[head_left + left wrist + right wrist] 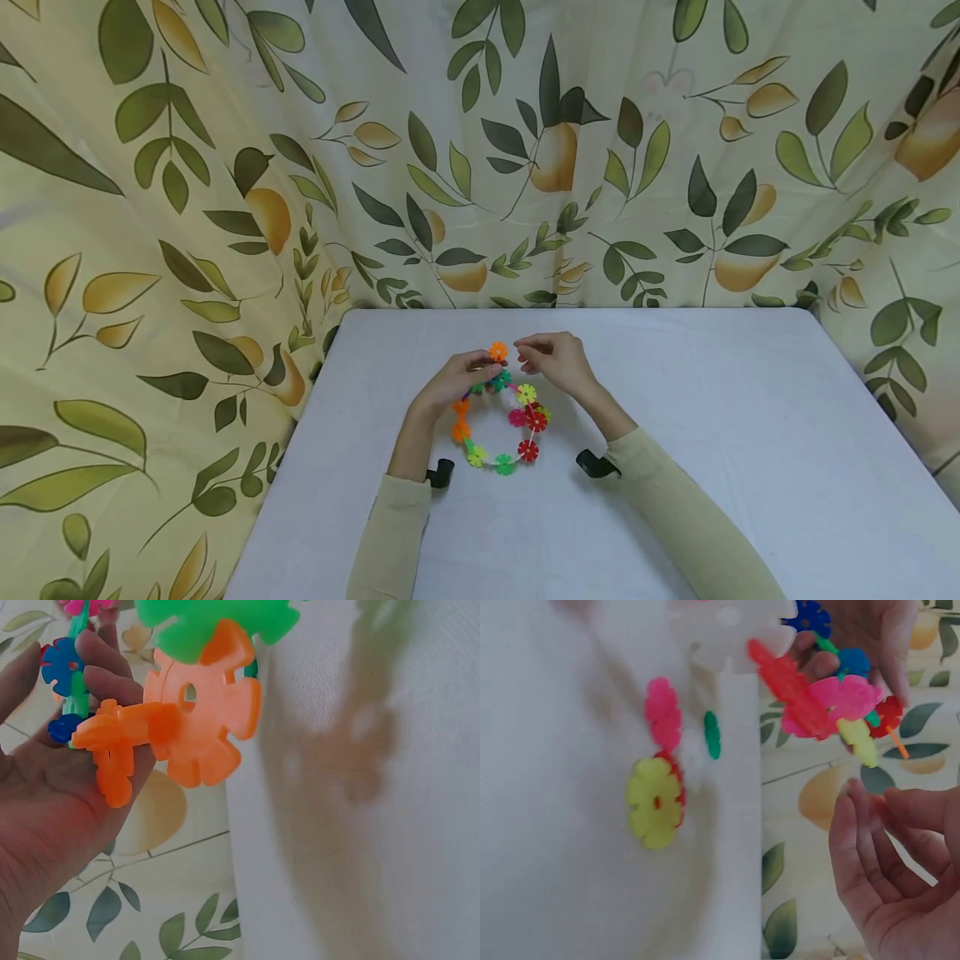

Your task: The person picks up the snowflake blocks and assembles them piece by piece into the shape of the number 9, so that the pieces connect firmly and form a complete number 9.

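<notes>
A ring of linked plastic flower discs point(528, 451) in several colours stands over the white table. My left hand point(450, 385) grips it at the far side, fingers and thumb around blue and green discs. An orange disc point(498, 352) sticks up at the top, just beyond the left fingertips. Close to its right is my right hand point(561, 363), thumb and fingertips drawn near each other with nothing visible between them. In the right wrist view a yellow disc point(859, 742) and pink disc point(844, 697) hang above the right fingertips. Orange discs point(202, 720) fill the left wrist view's middle.
The white-covered table point(712, 400) reaches back to a leaf-and-fruit patterned curtain point(555, 150). Dark wrist-worn devices sit at both cuffs, one beside the left wrist point(440, 473) and one beside the right sleeve point(596, 463).
</notes>
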`<state>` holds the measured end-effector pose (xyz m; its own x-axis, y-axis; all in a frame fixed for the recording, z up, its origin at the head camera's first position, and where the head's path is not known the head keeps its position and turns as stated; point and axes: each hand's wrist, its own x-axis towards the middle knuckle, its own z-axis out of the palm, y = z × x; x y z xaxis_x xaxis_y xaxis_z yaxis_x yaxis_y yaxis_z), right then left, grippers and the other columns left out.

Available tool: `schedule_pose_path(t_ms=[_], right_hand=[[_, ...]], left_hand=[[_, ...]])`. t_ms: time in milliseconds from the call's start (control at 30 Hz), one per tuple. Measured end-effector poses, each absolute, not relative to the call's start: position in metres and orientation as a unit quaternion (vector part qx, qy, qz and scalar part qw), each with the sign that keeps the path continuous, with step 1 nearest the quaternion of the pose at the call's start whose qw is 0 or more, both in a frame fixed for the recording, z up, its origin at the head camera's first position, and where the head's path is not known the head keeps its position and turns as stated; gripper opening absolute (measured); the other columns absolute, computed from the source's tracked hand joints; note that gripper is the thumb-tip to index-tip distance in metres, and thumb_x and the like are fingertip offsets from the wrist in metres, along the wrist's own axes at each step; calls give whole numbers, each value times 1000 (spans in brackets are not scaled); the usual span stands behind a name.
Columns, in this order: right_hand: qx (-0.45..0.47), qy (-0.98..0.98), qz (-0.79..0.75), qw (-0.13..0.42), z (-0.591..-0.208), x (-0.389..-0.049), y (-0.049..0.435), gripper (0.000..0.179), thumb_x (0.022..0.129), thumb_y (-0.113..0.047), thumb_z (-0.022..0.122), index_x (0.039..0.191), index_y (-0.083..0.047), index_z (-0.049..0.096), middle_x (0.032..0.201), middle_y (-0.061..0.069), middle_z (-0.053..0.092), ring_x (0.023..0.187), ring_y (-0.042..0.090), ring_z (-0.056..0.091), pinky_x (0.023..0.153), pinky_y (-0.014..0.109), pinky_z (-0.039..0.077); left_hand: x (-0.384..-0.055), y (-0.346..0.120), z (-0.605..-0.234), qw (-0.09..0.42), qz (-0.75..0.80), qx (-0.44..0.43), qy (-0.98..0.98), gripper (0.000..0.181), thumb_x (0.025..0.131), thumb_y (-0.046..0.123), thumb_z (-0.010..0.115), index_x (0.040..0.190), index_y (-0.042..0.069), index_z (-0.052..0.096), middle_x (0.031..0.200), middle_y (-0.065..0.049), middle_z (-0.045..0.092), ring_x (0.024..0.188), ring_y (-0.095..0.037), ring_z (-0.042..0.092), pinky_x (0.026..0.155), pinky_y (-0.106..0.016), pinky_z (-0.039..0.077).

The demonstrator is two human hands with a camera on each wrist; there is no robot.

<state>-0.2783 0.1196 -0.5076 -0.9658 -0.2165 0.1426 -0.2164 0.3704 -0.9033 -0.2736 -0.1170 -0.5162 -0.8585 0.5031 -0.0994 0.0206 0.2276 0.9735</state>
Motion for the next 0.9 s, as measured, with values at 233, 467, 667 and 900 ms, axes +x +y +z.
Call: schedule_pose_path(t_ms=[233,467,667,900], right_hand=[[-102,861,-498,24,-528,-276,133,20,98,-12,73,113,1,78,97,15,78,78,22,74,69,28,59],[-109,904,-404,88,-539,-269,146,16,92,-11,79,106,-5,81,95,3,76,84,18,66,73,33,56],[-137,917,-353,126,-542,-261,151,13,84,-12,87,95,-9,81,87,-1,73,81,19,63,75,35,55],[-149,923,-333,121,-544,-253,150,15,81,-12,88,77,-14,74,74,-3,66,74,18,57,68,33,50]], left_hand=[[-276,-121,-518,180,601,160,762,31,107,30,61,127,5,63,107,-5,69,95,-24,60,75,-30,46],[-277,-123,-519,180,607,151,759,27,107,27,62,123,6,61,105,-4,70,93,-18,60,79,-29,46],[-276,-122,-519,183,607,145,760,27,105,29,66,121,8,60,108,-6,72,97,-20,62,82,-30,47],[-275,-120,-517,165,604,140,767,26,104,29,66,119,8,63,113,-6,65,102,-22,60,84,-31,50]])
